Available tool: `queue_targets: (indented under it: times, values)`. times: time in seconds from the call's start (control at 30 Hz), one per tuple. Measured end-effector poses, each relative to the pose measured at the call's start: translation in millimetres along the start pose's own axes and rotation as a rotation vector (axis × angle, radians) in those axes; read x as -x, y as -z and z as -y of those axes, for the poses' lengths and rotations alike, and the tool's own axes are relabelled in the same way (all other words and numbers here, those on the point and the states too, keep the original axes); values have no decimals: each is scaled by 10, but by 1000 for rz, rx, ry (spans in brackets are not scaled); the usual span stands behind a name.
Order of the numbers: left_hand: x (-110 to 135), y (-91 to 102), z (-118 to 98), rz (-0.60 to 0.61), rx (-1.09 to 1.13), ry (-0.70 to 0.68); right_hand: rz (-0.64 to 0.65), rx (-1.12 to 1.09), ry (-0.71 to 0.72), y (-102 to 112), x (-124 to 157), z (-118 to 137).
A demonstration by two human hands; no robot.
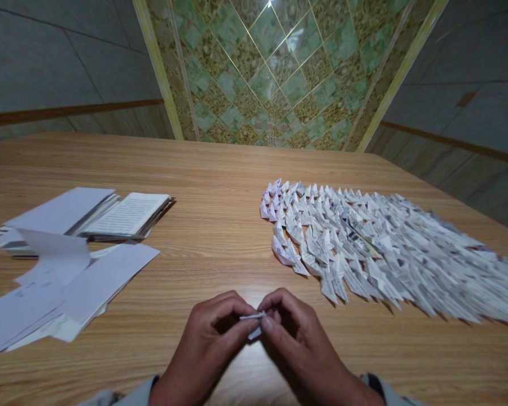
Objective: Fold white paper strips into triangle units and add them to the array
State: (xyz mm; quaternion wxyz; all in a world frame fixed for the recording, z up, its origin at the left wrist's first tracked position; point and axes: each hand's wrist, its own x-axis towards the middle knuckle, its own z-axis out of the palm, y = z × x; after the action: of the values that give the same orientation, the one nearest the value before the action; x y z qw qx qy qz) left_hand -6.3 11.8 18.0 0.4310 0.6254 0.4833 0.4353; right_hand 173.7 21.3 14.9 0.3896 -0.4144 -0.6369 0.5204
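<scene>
A small folded piece of white paper (254, 331) is pinched between both hands, low in the middle of the view and close above the wooden table (203, 220). My left hand (209, 338) grips its left side with thumb and index finger. On the opposite side, my right hand (294, 338) closes its thumb and fingers on the paper. The fingertips nearly meet and cover much of it, so its full shape is hidden. Off to the right stand rows of folded paper boats (355, 242), mostly printed paper, a few of them pale purple.
On the left lie loose white sheets (105, 276), some overlapping and one curling up. Behind them rest a stack of white paper (68, 208) and a stack of printed pages (129, 214). A tiled wall (275, 73) rises past the table's far edge.
</scene>
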Motion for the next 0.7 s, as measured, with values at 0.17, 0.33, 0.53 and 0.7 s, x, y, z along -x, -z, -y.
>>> queue_targets:
  times: [0.17,0.33,0.53,0.7]
  values:
    - [9,-9,-15,13,-36,-26,-2,83,40,28,-13,8]
    - [-1,-23,-53,31,-40,17,-18,212,111,26,-17,20]
    - [-7,-25,-6,41,141,186,-43,133,68,42,-13,29]
    - [17,-13,-22,35,61,124,20,144,51,29,-1,32]
